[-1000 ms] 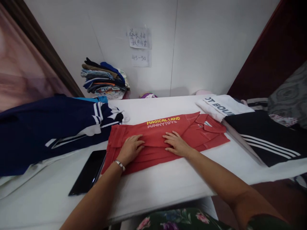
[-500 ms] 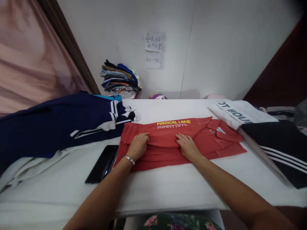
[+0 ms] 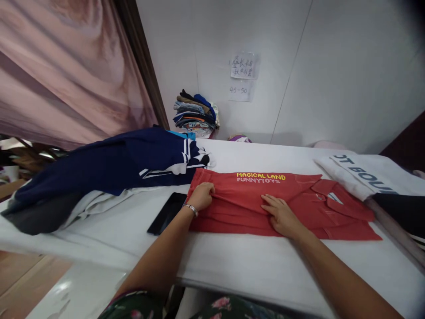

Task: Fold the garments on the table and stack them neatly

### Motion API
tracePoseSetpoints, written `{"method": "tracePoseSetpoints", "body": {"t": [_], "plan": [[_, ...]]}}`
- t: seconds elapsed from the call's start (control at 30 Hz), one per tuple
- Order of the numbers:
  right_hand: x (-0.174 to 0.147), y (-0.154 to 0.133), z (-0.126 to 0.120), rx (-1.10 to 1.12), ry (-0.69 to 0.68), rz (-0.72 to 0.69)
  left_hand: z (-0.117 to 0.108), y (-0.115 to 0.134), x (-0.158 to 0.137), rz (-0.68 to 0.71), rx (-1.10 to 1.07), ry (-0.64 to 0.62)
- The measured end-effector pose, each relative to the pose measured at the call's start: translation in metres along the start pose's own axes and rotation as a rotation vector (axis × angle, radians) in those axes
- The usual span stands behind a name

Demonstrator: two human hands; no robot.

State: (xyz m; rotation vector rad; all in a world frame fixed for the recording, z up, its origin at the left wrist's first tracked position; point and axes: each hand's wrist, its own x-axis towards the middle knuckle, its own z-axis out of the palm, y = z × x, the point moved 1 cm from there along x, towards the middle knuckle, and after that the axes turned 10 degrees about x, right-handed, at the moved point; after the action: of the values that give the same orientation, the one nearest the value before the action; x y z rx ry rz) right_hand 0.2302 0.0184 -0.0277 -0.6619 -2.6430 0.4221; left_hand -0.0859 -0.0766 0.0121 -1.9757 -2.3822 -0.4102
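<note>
A red collared shirt (image 3: pixel 299 188) lies folded lengthwise on the white table, collar to the right, "MAGICAL LAND FUNNYTOYS" printed along its upper part. Near its left end, my left hand (image 3: pixel 202 197) has its fingers curled closed on the folded layer, and creases run rightward from them. My right hand (image 3: pixel 280 216) rests on the middle of the shirt, fingers stretched out and somewhat spread. Just left of my left wrist is a black phone or tablet (image 3: pixel 168 213), lying flat and partly covered by my forearm.
A heap of navy clothes (image 3: pixel 109 161) covers the left side of the table (image 3: pixel 265 155). Behind stands a stack of folded clothes (image 3: pixel 194 115) by the wall. At right lie a white printed garment (image 3: pixel 352 175) and a black one (image 3: pixel 398 212). Paper notes (image 3: pixel 244 66) hang on the wall.
The view has turned left, so everything sits further right. My left hand has moved toward the shirt's left end; the folded front edge now looks flatter and creased between my hands.
</note>
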Motion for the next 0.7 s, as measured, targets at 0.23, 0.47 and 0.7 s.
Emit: {"method": "tracePoseSetpoints", "body": {"t": [0.23,0.47,0.7], "plan": [[0.003,-0.011,0.004,0.095,0.129,-0.1,-0.017,-0.021,0.003,-0.245,-0.121,0.302],[0.007,-0.019,0.002,0.023,0.018,0.019,-0.009,-0.03,0.005,-0.458,-0.129,0.055],[0.012,-0.01,-0.005,-0.046,0.128,0.162,-0.011,-0.038,0.012,-0.515,-0.079,0.019]]}}
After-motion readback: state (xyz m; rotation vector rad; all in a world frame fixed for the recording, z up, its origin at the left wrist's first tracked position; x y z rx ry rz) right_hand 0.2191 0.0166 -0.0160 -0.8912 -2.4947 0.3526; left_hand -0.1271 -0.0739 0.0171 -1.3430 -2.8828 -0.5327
